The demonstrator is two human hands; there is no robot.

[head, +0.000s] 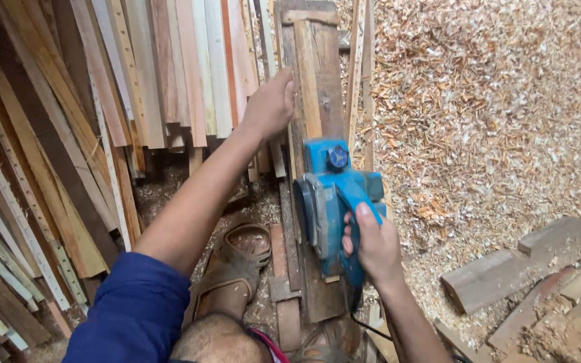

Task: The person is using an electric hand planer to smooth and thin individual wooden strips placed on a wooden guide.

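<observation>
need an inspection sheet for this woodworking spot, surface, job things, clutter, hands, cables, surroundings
surface: a dark worn plank serves as the bench, low over the floor.
job's things: a pale wood strip lies lengthwise on the plank; a blue electric planer sits on it.
clutter: wood shavings cover the floor on the right; offcut blocks lie at lower right.
grippers: left hand presses on the plank's left edge beside the strip; right hand grips the planer's handle.
cables: a black cord leaves the planer's rear.
surroundings: stacked boards lean at left; a sandalled foot below.
</observation>
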